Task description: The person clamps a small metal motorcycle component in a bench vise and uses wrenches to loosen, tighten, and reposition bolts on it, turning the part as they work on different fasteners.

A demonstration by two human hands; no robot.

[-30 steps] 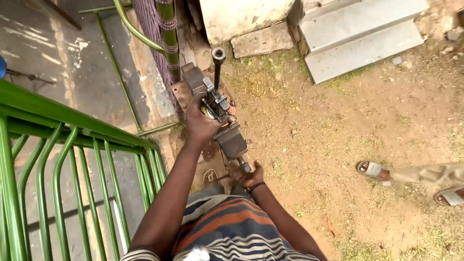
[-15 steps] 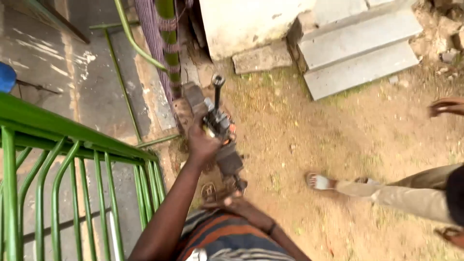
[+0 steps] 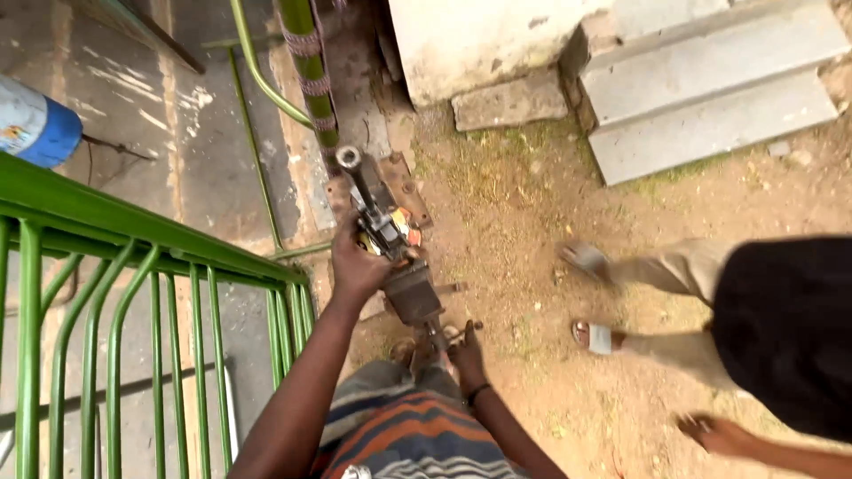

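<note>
Hands stayed on the grey steel bench vise (image 3: 410,288): left hand (image 3: 357,266) wrapped over its jaw end, right hand (image 3: 464,353) closed around the screw handle below. Second person (image 3: 781,328) had stepped in alongside; grip unchanged, clamping continued.

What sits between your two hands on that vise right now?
In the head view, the vise's grey metal body spans between the left hand, gripping the upper part, and the right hand at its lower handle end.

Green railing (image 3: 133,239), blue cylinder (image 3: 35,129), concrete steps (image 3: 710,98), passer-by's sandalled feet (image 3: 590,297).
</note>
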